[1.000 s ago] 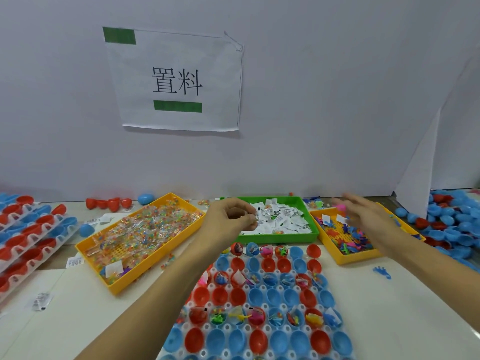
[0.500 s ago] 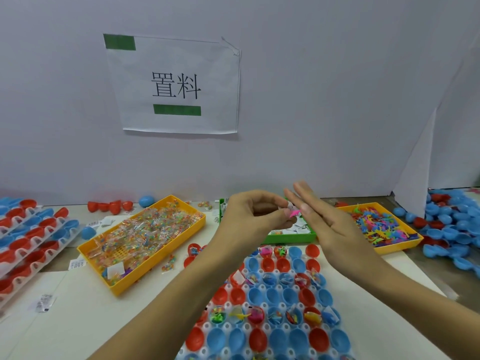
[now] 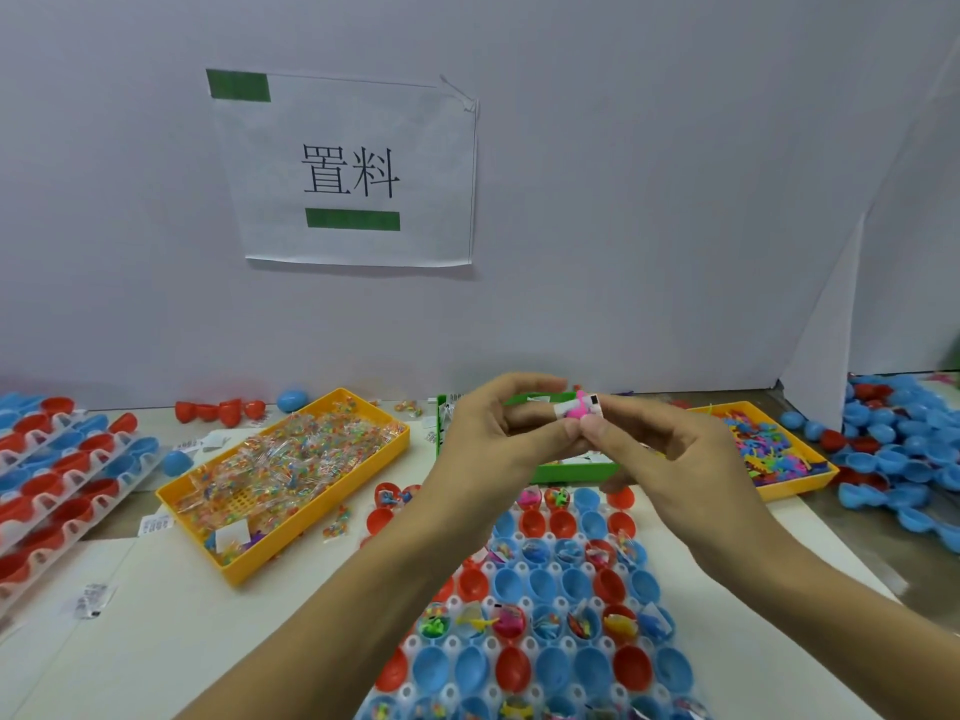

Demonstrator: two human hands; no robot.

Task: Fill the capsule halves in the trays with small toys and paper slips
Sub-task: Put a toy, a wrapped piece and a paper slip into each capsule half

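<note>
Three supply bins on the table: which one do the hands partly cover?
The green bin in the middle. Both yellow bins, the left one with clear packets and the right one with bright toys, lie uncovered.

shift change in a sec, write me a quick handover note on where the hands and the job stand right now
Left hand and right hand meet above the green tray, together pinching a pink toy and a paper slip.
Capsule tray lies in front: the far rows and one middle row hold toys, some with slips.
Left to do: a row of bare red and blue halves behind that filled middle row, and another in front of it.
Supplies: yellow tray of bagged toys on the left, yellow tray of loose toys on the right.
</note>
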